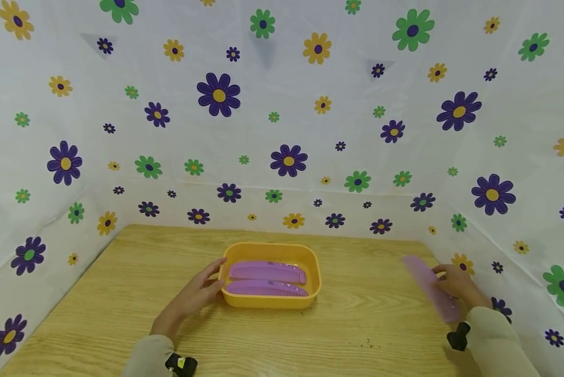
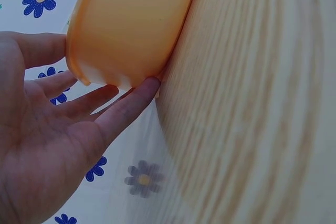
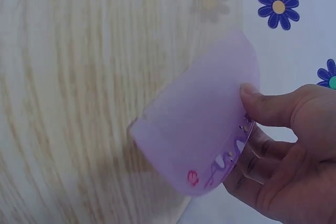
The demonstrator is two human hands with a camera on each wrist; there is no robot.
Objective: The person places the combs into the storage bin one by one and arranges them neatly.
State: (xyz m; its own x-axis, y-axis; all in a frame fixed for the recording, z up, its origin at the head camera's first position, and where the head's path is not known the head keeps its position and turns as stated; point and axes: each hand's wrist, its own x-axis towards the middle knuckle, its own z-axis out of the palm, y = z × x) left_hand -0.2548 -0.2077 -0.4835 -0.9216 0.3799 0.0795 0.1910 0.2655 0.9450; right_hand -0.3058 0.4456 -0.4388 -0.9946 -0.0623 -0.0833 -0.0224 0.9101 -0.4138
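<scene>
A yellow plastic tub (image 1: pixel 271 301) stands on the table with two purple combs lying in it, a rear comb (image 1: pixel 267 271) and a front comb (image 1: pixel 265 288). My left hand (image 1: pixel 202 288) rests its fingertips on the tub's left end; the left wrist view shows its fingers nearly straight against the outer wall. Off to the right, my right hand (image 1: pixel 456 285) pinches a third purple comb (image 3: pixel 199 119) along its decorated edge, between the thumb on one face and the fingers behind. That comb is tilted and motion-blurred, close over the table's right side.
The wood-grain table (image 1: pixel 357 293) ends at a white flowered sheet (image 1: pixel 348 209) at the back and both sides. Small dark specks (image 1: pixel 369 344) lie near the front of the table. A black wrist strap (image 1: pixel 459 336) sits on each sleeve.
</scene>
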